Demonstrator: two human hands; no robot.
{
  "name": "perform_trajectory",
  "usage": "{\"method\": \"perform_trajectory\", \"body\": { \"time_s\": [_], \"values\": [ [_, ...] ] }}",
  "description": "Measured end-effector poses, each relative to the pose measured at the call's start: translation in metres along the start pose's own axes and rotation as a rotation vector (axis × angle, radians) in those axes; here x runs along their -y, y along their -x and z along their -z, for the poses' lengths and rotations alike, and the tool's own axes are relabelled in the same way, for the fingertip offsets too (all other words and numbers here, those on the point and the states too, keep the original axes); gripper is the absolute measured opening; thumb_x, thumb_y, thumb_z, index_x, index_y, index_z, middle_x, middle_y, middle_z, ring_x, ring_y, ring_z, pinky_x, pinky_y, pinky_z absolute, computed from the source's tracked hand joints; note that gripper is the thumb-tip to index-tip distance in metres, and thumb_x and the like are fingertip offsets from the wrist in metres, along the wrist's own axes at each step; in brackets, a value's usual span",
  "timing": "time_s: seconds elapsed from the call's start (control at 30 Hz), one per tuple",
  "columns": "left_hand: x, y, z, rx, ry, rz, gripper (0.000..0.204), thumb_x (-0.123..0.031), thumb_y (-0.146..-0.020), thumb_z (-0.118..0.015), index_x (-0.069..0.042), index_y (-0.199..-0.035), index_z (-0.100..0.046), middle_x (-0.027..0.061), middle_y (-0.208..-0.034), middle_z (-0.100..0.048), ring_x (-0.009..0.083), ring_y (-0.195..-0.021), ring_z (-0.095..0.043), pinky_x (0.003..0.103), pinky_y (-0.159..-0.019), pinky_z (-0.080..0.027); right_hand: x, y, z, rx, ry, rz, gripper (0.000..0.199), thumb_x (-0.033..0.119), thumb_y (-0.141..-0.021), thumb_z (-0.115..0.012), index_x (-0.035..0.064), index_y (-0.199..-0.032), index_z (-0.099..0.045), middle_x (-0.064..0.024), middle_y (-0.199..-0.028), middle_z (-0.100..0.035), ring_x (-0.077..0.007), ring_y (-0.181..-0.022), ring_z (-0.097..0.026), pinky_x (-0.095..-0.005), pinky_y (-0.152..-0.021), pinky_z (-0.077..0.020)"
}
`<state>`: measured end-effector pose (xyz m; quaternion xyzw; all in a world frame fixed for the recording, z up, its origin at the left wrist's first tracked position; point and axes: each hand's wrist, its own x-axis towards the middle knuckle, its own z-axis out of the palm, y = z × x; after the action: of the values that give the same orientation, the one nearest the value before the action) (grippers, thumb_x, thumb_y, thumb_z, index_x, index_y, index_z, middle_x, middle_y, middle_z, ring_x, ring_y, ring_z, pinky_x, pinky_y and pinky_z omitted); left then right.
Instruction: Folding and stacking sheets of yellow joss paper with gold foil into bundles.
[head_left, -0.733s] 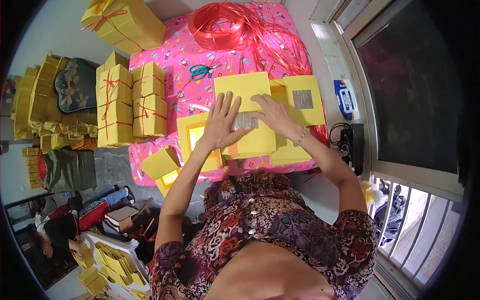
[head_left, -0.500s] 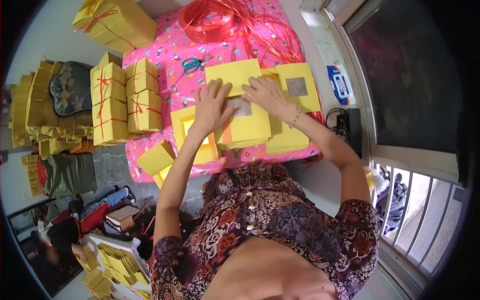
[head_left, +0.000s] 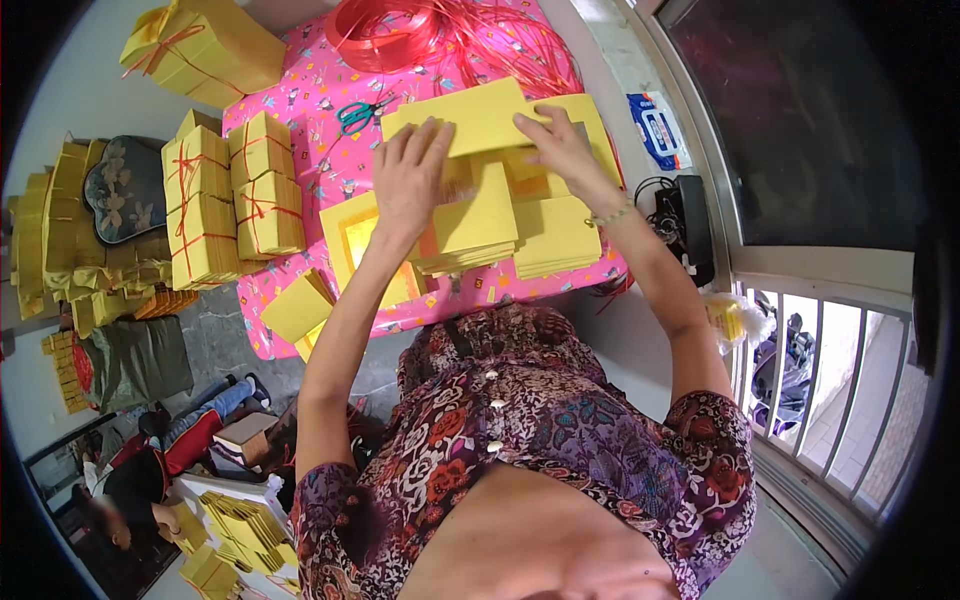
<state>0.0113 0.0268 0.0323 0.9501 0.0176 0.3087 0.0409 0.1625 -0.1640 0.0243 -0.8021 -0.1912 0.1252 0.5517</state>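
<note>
A yellow paper envelope [head_left: 465, 110] lies tilted across the far side of the piles in front of me. My left hand [head_left: 408, 180] grips its near left edge, fingers on top and thumb hidden. Beside its right end, my right hand [head_left: 562, 150] is open, fingers apart and fingertips at the edge. Nearer to me is a stack of yellow envelopes [head_left: 468, 238], with a shiny window partly showing. To its right sits another yellow stack [head_left: 560, 238]. An envelope with an orange-edged opening [head_left: 350, 235] lies left, partly behind my left forearm.
Tied yellow bundles [head_left: 200, 215] stand at the table's left. Teal-handled scissors [head_left: 357, 117] and a coil of red plastic string [head_left: 375, 40] lie farther back on the pink tablecloth [head_left: 300, 95]. A wipes pack [head_left: 658, 130] rests by the window. Another person [head_left: 135, 475] is at lower left.
The far envelope has lifted and tilted, its right end shifting away from the stack. My right hand has moved right, its fingers spreading. The whole view has shifted slightly.
</note>
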Motion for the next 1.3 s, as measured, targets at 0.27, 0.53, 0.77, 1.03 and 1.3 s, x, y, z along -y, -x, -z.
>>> {"method": "perform_trajectory", "body": {
  "time_s": [0.27,0.53,0.77,1.03,1.3],
  "values": [
    [-0.071,0.026,0.021,-0.047,0.447,-0.029,0.064,-0.007,-0.078,-0.074,-0.015,-0.139,-0.057,0.0155,-0.139,-0.053,0.0345,-0.124,-0.052,0.047,-0.098,-0.045,-0.038,0.062,0.087,0.172,-0.541,-0.255,0.051,0.007,-0.099,-0.056,-0.0034,-0.144,-0.035,-0.0157,-0.132,-0.058,-0.02,-0.119,-0.059,-0.0351,-0.095,-0.0527],
    [-0.106,0.119,0.025,0.233,0.896,0.139,0.03,-0.005,-0.085,-0.068,-0.006,-0.115,-0.069,0.0154,-0.107,-0.067,0.0331,-0.096,-0.064,0.041,-0.083,-0.053,-0.129,0.125,0.12,0.241,-0.428,-0.382,0.045,0.004,-0.099,-0.053,-0.0003,-0.141,-0.039,-0.013,-0.129,-0.061,-0.0179,-0.118,-0.06,-0.0322,-0.102,-0.0473],
    [-0.113,0.166,-0.022,0.577,1.174,0.822,0.027,-0.019,-0.095,-0.066,-0.002,-0.117,-0.065,0.0101,-0.097,-0.069,0.018,-0.085,-0.067,0.031,-0.072,-0.054,-0.176,0.132,0.08,0.237,-0.213,-0.308,0.045,-0.001,-0.096,-0.053,0.0003,-0.139,-0.04,-0.0108,-0.125,-0.06,-0.0168,-0.117,-0.057,-0.0309,-0.101,-0.0435],
    [-0.134,0.167,-0.077,0.642,1.382,1.275,0.038,-0.037,-0.087,-0.077,-0.004,-0.102,-0.068,0.0071,-0.091,-0.07,0.0152,-0.086,-0.066,0.03,-0.077,-0.053,-0.189,0.157,0.058,0.188,0.39,-0.219,0.052,0.005,-0.091,-0.06,0.0067,-0.139,-0.042,-0.0222,-0.127,-0.054,-0.0394,-0.115,-0.056,-0.0467,-0.092,-0.0485],
    [-0.131,0.178,-0.086,0.715,1.257,1.309,0.026,-0.028,-0.087,-0.074,-0.005,-0.096,-0.068,0.0096,-0.091,-0.071,0.0178,-0.087,-0.067,0.032,-0.081,-0.053,-0.158,0.156,0.047,0.093,0.859,0.255,0.04,0.001,-0.079,-0.066,0.0125,-0.117,-0.066,-0.0132,-0.114,-0.059,-0.036,-0.109,-0.055,-0.05,-0.09,-0.0435]
  ]
}}
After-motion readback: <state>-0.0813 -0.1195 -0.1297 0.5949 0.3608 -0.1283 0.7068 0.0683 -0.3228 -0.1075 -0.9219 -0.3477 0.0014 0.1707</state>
